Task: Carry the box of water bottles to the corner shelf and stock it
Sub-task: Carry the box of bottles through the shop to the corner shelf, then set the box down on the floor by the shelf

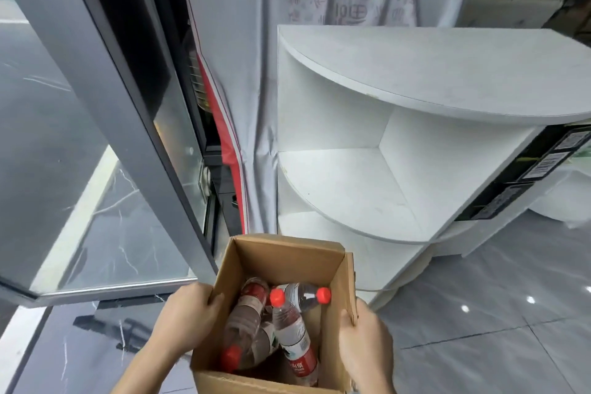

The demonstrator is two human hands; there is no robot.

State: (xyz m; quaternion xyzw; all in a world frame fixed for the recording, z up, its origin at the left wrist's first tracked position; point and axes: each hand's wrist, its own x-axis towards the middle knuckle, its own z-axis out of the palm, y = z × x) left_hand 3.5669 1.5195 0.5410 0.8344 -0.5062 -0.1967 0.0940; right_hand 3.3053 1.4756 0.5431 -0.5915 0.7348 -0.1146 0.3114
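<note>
Both hands are holding an open cardboard box [347, 278] at 6 o'clock in the view. The left hand [188, 313] is gripping the box's left wall with its fingers curled over the rim, and the right hand [364, 339] is clasping the right wall the same way. Inside, several water bottles [294, 329] with red caps are lying jumbled against each other. The white corner shelf [415, 80] is standing at 1 o'clock, its tiers bare, just beyond the box. A glass door [96, 137] is angling in at 9 o'clock.
</note>
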